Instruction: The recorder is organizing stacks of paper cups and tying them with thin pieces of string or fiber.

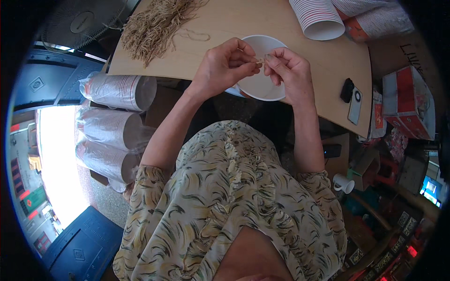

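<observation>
Over a white paper tub [263, 90] at the table's near edge, my two hands meet fingertip to fingertip. My left hand [224, 66] is closed in a pinch, its fingers curled. Facing it, my right hand [289, 71] also pinches, thumb against forefinger. Between the fingertips shows a short bit of thin beige cord [260, 61]; most of it is hidden by the fingers. A thick bundle of beige cords [152, 30] lies at the table's far left, with one loose strand [194, 35] trailing toward my left hand.
Stacked white tubs [323, 28] lie at the far right of the wooden table [225, 21]. A phone [355, 105] and a small black object [347, 90] rest near its right edge. Bagged tub stacks [112, 129] stand left, below a fan [82, 22]. A white mug [343, 183] is lower right.
</observation>
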